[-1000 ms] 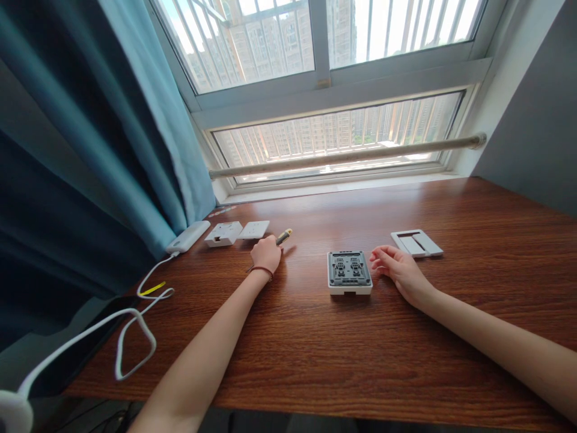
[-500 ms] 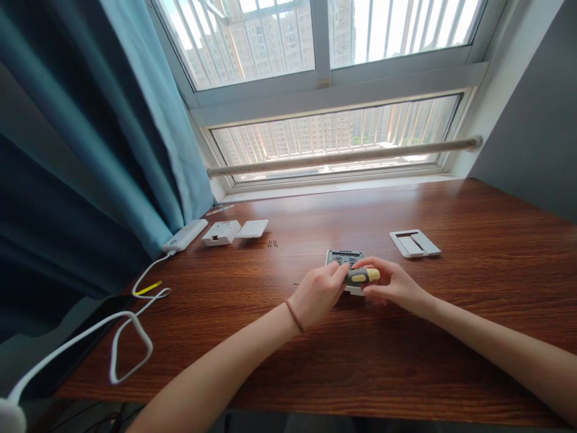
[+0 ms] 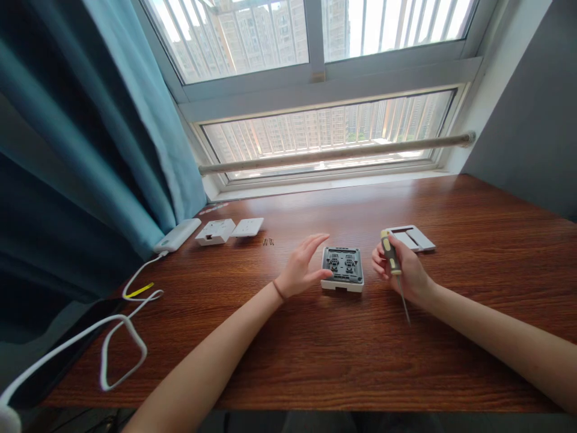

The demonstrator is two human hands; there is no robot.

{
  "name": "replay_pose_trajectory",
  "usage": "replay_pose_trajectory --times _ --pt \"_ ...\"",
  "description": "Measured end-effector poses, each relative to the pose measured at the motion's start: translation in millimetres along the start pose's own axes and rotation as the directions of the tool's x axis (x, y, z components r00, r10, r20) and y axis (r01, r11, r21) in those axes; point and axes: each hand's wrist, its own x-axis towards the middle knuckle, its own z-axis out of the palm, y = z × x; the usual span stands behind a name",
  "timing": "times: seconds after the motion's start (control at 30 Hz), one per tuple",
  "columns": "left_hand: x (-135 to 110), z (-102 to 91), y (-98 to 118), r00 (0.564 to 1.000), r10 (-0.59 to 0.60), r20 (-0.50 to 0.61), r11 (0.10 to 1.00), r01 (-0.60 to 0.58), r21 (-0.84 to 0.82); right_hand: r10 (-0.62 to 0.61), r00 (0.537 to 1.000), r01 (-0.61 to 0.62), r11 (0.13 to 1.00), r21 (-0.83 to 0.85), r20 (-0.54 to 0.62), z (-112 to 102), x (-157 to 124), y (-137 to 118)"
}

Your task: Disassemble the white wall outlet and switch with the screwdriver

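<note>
A square wall switch (image 3: 342,269) lies face up on the brown table, its dark grey inner frame showing two mechanisms and its base white. Just left of it is my left hand (image 3: 303,264), fingers and thumb spread apart, the thumb tip at the switch's left edge. My right hand (image 3: 408,267) is closed around a screwdriver (image 3: 391,255) with a grey and yellow handle, right of the switch. The thin shaft points down toward me. Behind that hand lies a white switch cover (image 3: 413,238), partly hidden.
Several small screws (image 3: 268,242) lie left of centre. Behind them are a white box (image 3: 215,231) and a white plate (image 3: 247,227). At the left, a white power strip (image 3: 177,235) trails a looped white cable (image 3: 130,328) with a yellow tag (image 3: 139,290). A window borders the table's far side.
The screwdriver has gone from lying sideways between both hands to my right hand, which moved right. My left hand has let go and opened, uncovering the switch.
</note>
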Motion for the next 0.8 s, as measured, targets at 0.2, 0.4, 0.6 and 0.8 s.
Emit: replay_pose_trajectory --times 0.2,0.4,0.6,0.8 --pt "-4.6 19.0 -13.4 0.986 -0.061 0.155 0.991 0.078 -0.105 0.123 0.992 -0.123 0.985 -0.123 -0.009 -10.3 4.4 10.9" --pt "-8.1 24.3 -14.0 0.987 -0.103 0.121 0.970 0.127 -0.207 0.077 0.996 -0.083 0.963 -0.255 -0.036 -6.9 2.2 16.3" --pt "-7.9 25.9 -12.6 0.994 -0.097 0.052 0.970 0.106 -0.220 0.047 0.999 -0.053 0.951 -0.303 -0.027 -6.6 3.4 17.6" --pt "-5.6 25.3 -1.5 0.995 -0.102 0.025 0.980 0.104 -0.171 0.032 0.999 -0.040 0.946 -0.320 -0.030 -5.6 1.9 17.3"
